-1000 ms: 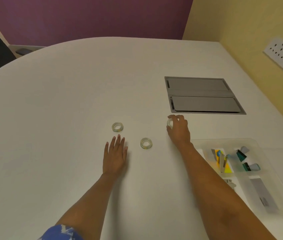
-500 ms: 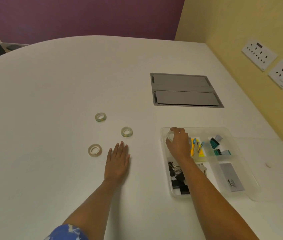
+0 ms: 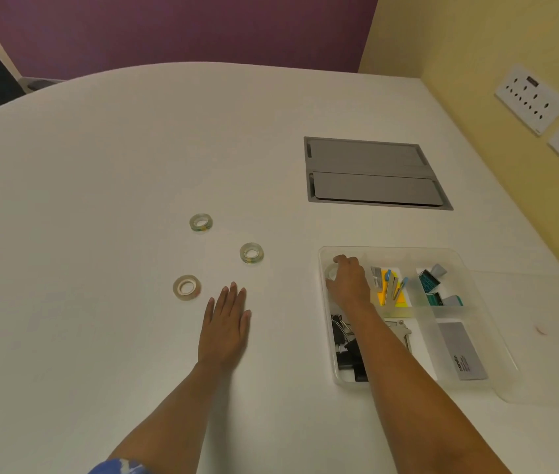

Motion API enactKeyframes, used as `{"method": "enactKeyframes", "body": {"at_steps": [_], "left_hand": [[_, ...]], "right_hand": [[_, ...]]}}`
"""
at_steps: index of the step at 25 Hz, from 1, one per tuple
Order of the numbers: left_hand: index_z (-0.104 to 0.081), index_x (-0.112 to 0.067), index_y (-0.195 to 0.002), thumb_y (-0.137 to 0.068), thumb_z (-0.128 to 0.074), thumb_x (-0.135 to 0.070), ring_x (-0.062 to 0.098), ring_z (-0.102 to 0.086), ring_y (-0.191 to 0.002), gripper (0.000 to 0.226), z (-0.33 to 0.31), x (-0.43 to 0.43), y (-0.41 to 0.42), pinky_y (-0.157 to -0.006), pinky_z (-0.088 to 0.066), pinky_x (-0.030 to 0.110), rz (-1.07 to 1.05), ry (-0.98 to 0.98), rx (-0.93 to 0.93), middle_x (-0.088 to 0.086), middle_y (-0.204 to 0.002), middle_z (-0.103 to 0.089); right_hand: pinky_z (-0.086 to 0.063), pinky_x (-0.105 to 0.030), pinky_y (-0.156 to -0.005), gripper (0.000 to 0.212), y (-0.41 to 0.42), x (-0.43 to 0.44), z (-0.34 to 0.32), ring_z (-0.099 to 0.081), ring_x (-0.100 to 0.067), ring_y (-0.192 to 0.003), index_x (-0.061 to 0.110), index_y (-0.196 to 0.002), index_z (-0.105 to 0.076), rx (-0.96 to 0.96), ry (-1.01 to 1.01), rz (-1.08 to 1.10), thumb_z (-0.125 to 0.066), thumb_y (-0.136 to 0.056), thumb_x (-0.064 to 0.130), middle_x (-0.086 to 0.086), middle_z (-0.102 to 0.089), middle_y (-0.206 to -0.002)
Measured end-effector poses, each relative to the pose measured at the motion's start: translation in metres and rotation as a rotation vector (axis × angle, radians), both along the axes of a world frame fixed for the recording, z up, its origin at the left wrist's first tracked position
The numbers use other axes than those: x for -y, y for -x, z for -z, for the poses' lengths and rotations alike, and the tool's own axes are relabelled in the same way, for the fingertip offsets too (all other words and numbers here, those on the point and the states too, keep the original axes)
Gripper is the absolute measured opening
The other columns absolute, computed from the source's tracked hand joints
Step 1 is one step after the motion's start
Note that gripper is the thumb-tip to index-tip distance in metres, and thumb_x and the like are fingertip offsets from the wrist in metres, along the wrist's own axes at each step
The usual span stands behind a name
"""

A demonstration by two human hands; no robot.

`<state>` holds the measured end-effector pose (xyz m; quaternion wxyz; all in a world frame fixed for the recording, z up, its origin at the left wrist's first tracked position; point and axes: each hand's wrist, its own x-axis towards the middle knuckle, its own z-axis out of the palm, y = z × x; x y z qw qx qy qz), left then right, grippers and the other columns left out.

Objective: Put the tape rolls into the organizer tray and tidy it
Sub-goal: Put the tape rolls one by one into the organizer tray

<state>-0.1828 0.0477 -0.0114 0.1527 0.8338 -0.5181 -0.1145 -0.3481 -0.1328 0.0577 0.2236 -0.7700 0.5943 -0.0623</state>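
A clear plastic organizer tray point(image 3: 390, 249) sits on the white table at the right. My right hand point(image 3: 349, 280) reaches into its far-left compartment, fingers closed around a clear tape roll point(image 3: 332, 271) that is low inside the tray. Three more tape rolls lie on the table to the left: one farthest away point(image 3: 200, 222), one in the middle point(image 3: 251, 253), and a tan one nearest point(image 3: 187, 287). My left hand point(image 3: 225, 328) rests flat on the table, palm down, just right of the tan roll, holding nothing.
The tray also holds black binder clips point(image 3: 346, 350), yellow sticky notes with pens point(image 3: 390, 289), teal clips point(image 3: 430, 285), a stapler point(image 3: 401, 331) and a grey card point(image 3: 462, 352). A grey cable hatch point(image 3: 373, 172) is set in the table beyond. The yellow wall with sockets point(image 3: 531, 99) stands at right.
My right hand carried a tape roll from the table rightward into the tray's far-left compartment. The left hand stayed flat on the table; the view shifted, bringing a third roll into sight.
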Motion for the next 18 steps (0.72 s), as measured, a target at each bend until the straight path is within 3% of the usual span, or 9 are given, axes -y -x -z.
{"method": "enactKeyframes", "body": {"at_steps": [4,10,13,16,18], "left_hand": [[-0.006,-0.023,-0.151,-0.102,-0.02,-0.032,0.01,0.004,-0.148,0.052,0.002,-0.001,-0.001,-0.122,0.003,0.033,-0.004,0.002,0.016,-0.005,-0.161,0.0],[-0.007,-0.023,-0.151,-0.101,-0.019,-0.033,0.009,0.003,-0.148,0.052,0.002,-0.001,0.0,-0.122,0.003,0.033,-0.011,0.003,0.018,-0.006,-0.161,-0.001],[-0.008,-0.024,-0.151,-0.101,-0.019,-0.033,0.008,0.003,-0.148,0.052,0.002,0.0,0.0,-0.122,0.003,0.033,-0.017,0.006,0.014,-0.007,-0.161,-0.002],[-0.009,-0.024,-0.151,-0.101,-0.02,-0.033,0.009,0.001,-0.148,0.052,0.001,0.001,0.0,-0.122,0.002,0.033,-0.025,0.01,0.016,-0.006,-0.161,-0.004],[-0.01,-0.024,-0.151,-0.101,-0.02,-0.033,0.009,0.001,-0.148,0.052,0.0,0.002,0.0,-0.122,0.001,0.033,-0.026,0.009,0.02,-0.006,-0.161,-0.005]], "right_hand": [[-0.048,-0.038,-0.094,0.049,0.0,0.0,0.005,-0.046,-0.03,-0.124,0.007,-0.135,-0.045,0.012,-0.007,-0.009,-0.063,-0.09,0.014,-0.015,-0.044,-0.137],[-0.047,-0.036,-0.096,0.052,0.004,-0.007,-0.001,-0.047,-0.034,-0.124,0.005,-0.133,-0.047,0.186,-0.029,0.064,-0.068,-0.086,0.004,-0.018,-0.042,-0.138],[-0.048,-0.029,-0.085,0.04,-0.003,-0.012,-0.017,-0.049,-0.029,-0.121,0.008,-0.125,-0.054,0.259,0.126,0.132,-0.065,-0.087,0.003,-0.014,-0.048,-0.132],[-0.043,-0.021,-0.079,0.033,-0.034,-0.015,-0.031,-0.05,-0.024,-0.119,0.011,-0.121,-0.058,0.334,0.236,0.056,-0.064,-0.089,0.007,-0.011,-0.052,-0.127],[-0.047,-0.028,-0.086,0.035,-0.063,-0.015,-0.031,-0.047,-0.024,-0.124,0.012,-0.126,-0.055,0.295,0.189,-0.039,-0.062,-0.091,0.01,-0.01,-0.051,-0.131]]}}
